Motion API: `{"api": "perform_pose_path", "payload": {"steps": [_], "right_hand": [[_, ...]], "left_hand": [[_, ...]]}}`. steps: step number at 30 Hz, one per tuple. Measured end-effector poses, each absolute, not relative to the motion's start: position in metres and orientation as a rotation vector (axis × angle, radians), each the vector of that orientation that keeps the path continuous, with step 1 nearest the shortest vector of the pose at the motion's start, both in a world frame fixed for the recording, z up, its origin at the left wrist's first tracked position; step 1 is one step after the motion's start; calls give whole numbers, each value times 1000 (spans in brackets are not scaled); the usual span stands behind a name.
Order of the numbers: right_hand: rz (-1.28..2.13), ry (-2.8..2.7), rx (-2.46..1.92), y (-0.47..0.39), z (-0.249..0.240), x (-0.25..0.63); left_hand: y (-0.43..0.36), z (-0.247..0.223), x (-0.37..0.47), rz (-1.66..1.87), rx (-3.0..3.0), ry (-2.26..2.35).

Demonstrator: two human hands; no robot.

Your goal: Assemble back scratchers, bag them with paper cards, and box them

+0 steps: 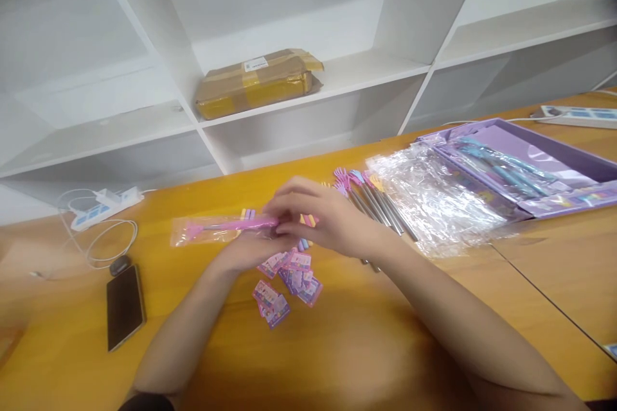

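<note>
Between my two hands lies a pink stick-like item in a clear plastic bag (226, 226), pointing left over the table. My left hand (253, 249) is under its right end, with the fingers closed round it. Above that same end, my right hand (321, 212) has its fingers curled and pressed on the bag's end. Small pink and purple printed cards (299, 273) are scattered just below the hands. Pastel striped pieces (248, 213) show partly behind the hands. Right of my right hand lie several metal rods with colourful hand-shaped ends (373, 196).
Clear plastic bags (434, 192) are piled at the right, beside an open purple box (569, 154) holding teal wrapped items. A phone (125, 308) and a power strip (106, 209) with cables lie at the left. A taped cardboard parcel (255, 83) rests on the white shelf (366, 70).
</note>
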State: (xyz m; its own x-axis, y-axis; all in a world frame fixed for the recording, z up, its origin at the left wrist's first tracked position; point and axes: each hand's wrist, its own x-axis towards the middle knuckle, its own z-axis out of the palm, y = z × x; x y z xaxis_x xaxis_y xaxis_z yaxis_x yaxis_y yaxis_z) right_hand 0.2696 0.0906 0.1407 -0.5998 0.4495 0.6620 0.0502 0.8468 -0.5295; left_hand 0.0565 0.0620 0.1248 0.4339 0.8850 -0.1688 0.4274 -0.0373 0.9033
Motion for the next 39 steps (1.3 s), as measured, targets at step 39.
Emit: {"api": "perform_pose_path", "payload": {"steps": [39], "right_hand": [[582,-2192,-284,98,161,298]], "left_hand": [[76,138,60,1242,888,905]]}}
